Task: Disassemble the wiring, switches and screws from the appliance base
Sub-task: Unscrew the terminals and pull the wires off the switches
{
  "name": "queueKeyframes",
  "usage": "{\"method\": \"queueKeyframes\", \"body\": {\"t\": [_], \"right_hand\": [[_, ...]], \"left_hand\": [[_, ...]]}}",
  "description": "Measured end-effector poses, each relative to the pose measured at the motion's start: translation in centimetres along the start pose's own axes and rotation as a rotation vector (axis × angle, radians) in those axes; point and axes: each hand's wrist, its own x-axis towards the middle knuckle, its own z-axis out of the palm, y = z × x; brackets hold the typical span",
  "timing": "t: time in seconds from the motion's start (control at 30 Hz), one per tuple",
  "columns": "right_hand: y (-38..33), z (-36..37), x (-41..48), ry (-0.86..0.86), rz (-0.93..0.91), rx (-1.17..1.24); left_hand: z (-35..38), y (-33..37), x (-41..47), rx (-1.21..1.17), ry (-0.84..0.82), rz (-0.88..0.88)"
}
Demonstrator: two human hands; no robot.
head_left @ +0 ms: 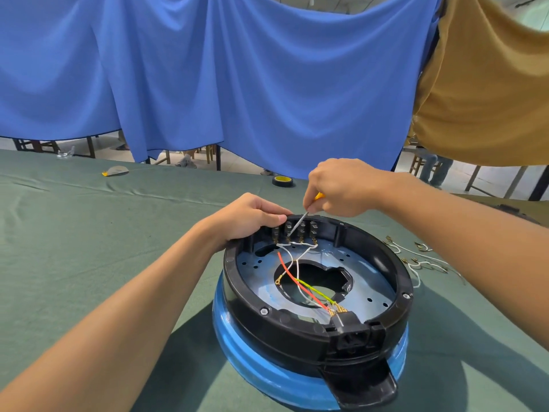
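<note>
**Screwdriver works the switch row on an upturned appliance base**

The appliance base (401,275) sits upturned on a green-clothed table (89,233), its black rim uppermost over a blue body (237,346). Against its far inner wall stands a row of switches (297,231), with white wires (292,254) clipped on below. A red wire (289,276) and a yellow-green wire (315,288) cross the central opening to the power socket (350,331) at the near edge.

The left hand (252,217) curls its fingers over the far rim beside the switches, steadying the shell. The right hand (341,188) grips a yellow-handled screwdriver (298,223), tip down among the terminals.

The base looks rigid and bulky, best held by its rim. The wires look thin and limp, and are probably safer pulled by their brass terminals than by the insulation. Small screws could drop through the central opening.

Right of the base, close to its rim, lie loose wires (421,260) with terminals. A tape roll (282,181) sits beyond the base, near the table's far edge. Left of the base a wide stretch of cloth gives room for parts.
</note>
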Motion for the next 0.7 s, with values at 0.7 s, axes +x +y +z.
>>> {"method": "queueKeyframes", "body": {"t": [0.7], "right_hand": [[-2.8, 2.7, -5.4, 0.319, 0.089, -0.215]], "left_hand": [[-0.1, -0.3, 0.3, -0.02, -0.031, 0.008]]}}
